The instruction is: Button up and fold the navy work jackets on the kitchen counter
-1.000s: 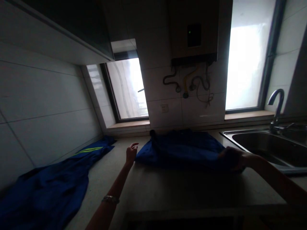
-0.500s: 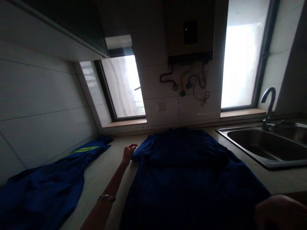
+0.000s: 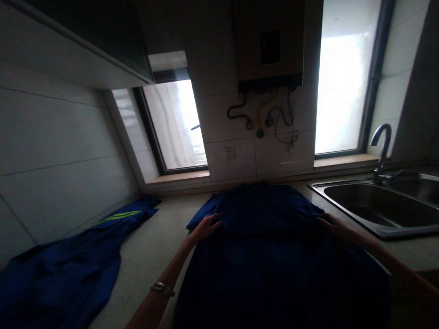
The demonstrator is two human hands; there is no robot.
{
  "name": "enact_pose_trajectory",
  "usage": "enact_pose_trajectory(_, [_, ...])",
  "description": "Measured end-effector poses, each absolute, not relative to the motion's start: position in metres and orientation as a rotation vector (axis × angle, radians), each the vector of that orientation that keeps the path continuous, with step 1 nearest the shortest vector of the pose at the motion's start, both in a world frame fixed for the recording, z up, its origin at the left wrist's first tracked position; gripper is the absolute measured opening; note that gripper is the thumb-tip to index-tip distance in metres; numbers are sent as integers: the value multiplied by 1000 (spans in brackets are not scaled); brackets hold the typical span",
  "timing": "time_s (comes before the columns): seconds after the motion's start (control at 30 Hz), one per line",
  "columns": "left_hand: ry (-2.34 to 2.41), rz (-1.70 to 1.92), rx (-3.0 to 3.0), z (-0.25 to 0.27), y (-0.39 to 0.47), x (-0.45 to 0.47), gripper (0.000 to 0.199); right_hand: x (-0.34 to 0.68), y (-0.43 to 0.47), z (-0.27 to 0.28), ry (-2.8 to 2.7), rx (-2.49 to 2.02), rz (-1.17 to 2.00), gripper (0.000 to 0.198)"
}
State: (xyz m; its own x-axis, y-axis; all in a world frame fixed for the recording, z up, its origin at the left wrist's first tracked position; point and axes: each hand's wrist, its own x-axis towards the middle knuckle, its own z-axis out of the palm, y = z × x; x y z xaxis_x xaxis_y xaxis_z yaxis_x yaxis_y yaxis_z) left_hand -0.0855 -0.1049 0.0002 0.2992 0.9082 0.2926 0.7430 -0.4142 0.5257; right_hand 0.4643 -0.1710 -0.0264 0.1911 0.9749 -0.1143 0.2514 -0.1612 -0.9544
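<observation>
Lying spread on the countertop (image 3: pixel 147 256), the dark blue garment (image 3: pixel 274 221) appears largely laid out, some creasing left. Left hand (image 3: pixel 206 226) and right hand (image 3: pixel 336 227), both part-open, touch its opposite sides; whether either grips it, cannot tell.

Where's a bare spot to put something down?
The counter has bare room between the striped blue cloth and the middle blue garment, beside the left forearm. A smaller patch lies between the sink and the right forearm. The middle is crowded: left hand and right hand on that garment.
</observation>
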Motion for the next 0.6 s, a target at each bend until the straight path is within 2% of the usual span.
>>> enact_pose_trajectory(0.07, [1536,778,2383,-4,-107,-77,54,462,-161,-31,-1177,-1717,1013,75])
enact_pose_trajectory(0.13, [1568,724,2465,-7,-109,-71,56,460,-156,-32,-1146,-1749,1025,72])
enact_pose_trajectory(0.33, [1490,595,2472,-7,-114,-59,46,458,-168,-22,-1041,-1483,1170,51])
enact_pose_trajectory(0.5, [1317,828,2190,10,-121,-57,59,458,-181,-18,-1007,-1351,1236,33])
enact_pose_trajectory(0.6, [1034,683,1899,40,-139,-60,64,459,-181,-17,-991,-1323,1301,12])
